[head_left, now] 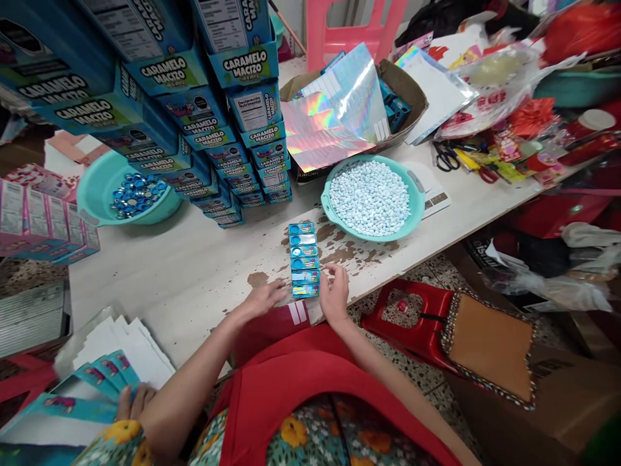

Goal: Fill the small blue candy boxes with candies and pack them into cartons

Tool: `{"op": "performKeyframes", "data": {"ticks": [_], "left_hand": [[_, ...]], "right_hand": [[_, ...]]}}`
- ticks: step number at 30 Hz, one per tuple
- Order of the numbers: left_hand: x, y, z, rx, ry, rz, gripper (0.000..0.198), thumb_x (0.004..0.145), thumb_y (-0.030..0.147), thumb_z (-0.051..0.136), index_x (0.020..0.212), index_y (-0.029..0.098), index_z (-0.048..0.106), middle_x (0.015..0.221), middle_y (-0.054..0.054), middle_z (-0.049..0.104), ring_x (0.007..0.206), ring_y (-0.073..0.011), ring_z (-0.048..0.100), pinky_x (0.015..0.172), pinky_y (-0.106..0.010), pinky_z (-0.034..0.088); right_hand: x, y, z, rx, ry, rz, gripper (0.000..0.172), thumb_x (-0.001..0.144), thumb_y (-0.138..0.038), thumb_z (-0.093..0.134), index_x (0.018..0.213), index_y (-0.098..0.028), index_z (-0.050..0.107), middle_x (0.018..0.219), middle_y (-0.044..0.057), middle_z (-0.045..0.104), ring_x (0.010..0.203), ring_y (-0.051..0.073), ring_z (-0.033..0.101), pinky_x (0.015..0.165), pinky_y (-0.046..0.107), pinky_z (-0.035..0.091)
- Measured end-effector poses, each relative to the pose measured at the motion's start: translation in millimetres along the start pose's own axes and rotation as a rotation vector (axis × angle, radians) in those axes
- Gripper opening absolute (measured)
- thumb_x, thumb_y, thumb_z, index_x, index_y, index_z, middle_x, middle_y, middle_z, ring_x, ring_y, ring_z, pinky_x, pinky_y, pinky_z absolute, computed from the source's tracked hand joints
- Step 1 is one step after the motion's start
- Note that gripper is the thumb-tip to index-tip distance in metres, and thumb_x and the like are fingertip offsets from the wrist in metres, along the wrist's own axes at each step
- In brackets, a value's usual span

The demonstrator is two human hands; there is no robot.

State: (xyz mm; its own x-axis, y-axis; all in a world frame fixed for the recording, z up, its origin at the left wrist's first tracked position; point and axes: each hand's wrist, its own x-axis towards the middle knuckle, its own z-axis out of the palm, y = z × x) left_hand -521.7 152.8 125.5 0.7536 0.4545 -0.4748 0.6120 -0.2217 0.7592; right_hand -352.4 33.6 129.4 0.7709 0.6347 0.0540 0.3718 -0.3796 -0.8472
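Note:
A short column of small blue boxes or tins (305, 263) lies on the table before me, several of them end to end, some with round windows and some with shiny strips. My left hand (264, 299) is left of the column's lower end, fingers stretched toward it and apart from the boxes. On the other side, my right hand (334, 291) is beside the lower boxes, its fingers loosely curved and apart, the tips close to their edge; whether they touch it I cannot tell. Under the column's near end, a dark red sheet (274, 323) with white marks sticks out over the table's edge.
Tall stacks of blue candy boxes (262, 103) rise at the left. A teal bowl of pale pellets (371, 197) stands right, another bowl (90, 188) with blue wrapped pieces left. Behind is a carton (417, 97) with holographic sheets. At lower left another person's hand (133, 401) touches blue printed cards.

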Motion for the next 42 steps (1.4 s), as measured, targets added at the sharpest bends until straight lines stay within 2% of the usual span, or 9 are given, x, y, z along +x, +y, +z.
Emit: {"op": "performKeyframes", "data": {"ticks": [4,9,14,19,25,28,30,35,42], "left_hand": [[-24,-11,8.1,0.154,-0.035,-0.085,0.016,0.08,0.029,0.048,0.081,0.019,0.06,0.073,-0.003,0.062,0.068,-0.0176,0.054,0.063,-0.026,0.037],[-29,-15,21.7,0.179,0.001,-0.089,0.022,0.085,0.027,0.041,0.071,0.018,0.056,0.07,-0.004,0.057,0.067,-0.0174,0.051,0.062,-0.026,0.032],[-27,-15,17.2,0.149,-0.001,-0.083,0.024,0.085,0.029,0.041,0.069,0.018,0.055,0.068,-0.003,0.057,0.065,-0.0166,0.049,0.06,-0.026,0.031],[-23,-16,16.4,0.099,-0.007,-0.075,0.022,0.083,0.027,0.041,0.072,0.018,0.058,0.072,-0.003,0.06,0.067,-0.0158,0.051,0.062,-0.025,0.034],[-28,-8,14.9,0.068,0.086,-0.11,0.022,0.083,0.028,0.042,0.075,0.018,0.06,0.072,-0.003,0.063,0.07,-0.0175,0.055,0.068,-0.027,0.039],[-43,15,6.7,-0.024,0.21,-0.022,0.03,0.089,0.034,0.037,0.103,0.019,0.059,0.103,-0.007,0.064,0.094,-0.0192,0.056,0.083,-0.03,0.041],[-49,31,2.1,-0.183,0.177,0.091,0.037,0.086,0.039,0.046,0.117,0.021,0.053,0.119,-0.007,0.059,0.104,-0.0192,0.054,0.089,-0.03,0.041],[-28,48,-3.2,-0.368,-0.007,0.028,0.031,0.084,0.043,0.047,0.082,0.016,0.061,0.068,-0.001,0.059,0.061,-0.013,0.054,0.061,-0.025,0.044],[42,37,-17.5,-0.264,0.134,0.095,0.021,0.086,0.032,0.041,0.102,0.02,0.047,0.06,0.005,0.051,0.052,-0.0114,0.05,0.052,-0.021,0.039]], "right_hand": [[-31,-17,-2,-0.122,-0.235,-0.323,0.019,0.088,-0.022,0.048,0.103,-0.021,0.06,0.102,0.009,0.06,0.101,0.022,0.052,0.09,0.039,0.042],[-57,-7,14,-0.428,-0.57,-0.704,0.038,0.088,-0.016,0.047,0.125,-0.022,0.053,0.116,0.012,0.061,0.1,0.026,0.054,0.081,0.039,0.045],[-60,7,13,-0.496,-0.65,-0.845,0.045,0.087,-0.01,0.047,0.13,-0.022,0.049,0.127,0.011,0.057,0.107,0.027,0.052,0.083,0.041,0.042],[-57,3,8,-0.483,-0.645,-0.896,0.026,0.089,-0.012,0.046,0.109,-0.021,0.061,0.115,0.01,0.063,0.102,0.025,0.053,0.079,0.038,0.04],[-55,-15,-2,-0.47,-0.643,-0.844,0.018,0.088,-0.014,0.05,0.08,-0.022,0.064,0.074,0.005,0.063,0.076,0.02,0.052,0.066,0.033,0.038],[-47,-33,-19,-0.383,-0.623,-0.67,0.013,0.087,-0.017,0.052,0.081,-0.021,0.063,0.077,0.004,0.063,0.077,0.02,0.053,0.067,0.032,0.04],[-39,-45,-30,-0.256,-0.602,-0.493,0.011,0.087,-0.019,0.053,0.082,-0.022,0.063,0.08,0.003,0.064,0.08,0.02,0.055,0.07,0.031,0.042],[-15,-45,-23,-0.035,-0.393,-0.114,0.009,0.082,-0.023,0.058,0.075,-0.023,0.063,0.074,-0.001,0.063,0.07,0.017,0.056,0.064,0.028,0.042],[26,-15,23,-0.085,-0.122,0.011,0.007,0.076,-0.025,0.061,0.073,-0.02,0.065,0.088,0.006,0.055,0.087,0.022,0.051,0.078,0.034,0.041]]}}
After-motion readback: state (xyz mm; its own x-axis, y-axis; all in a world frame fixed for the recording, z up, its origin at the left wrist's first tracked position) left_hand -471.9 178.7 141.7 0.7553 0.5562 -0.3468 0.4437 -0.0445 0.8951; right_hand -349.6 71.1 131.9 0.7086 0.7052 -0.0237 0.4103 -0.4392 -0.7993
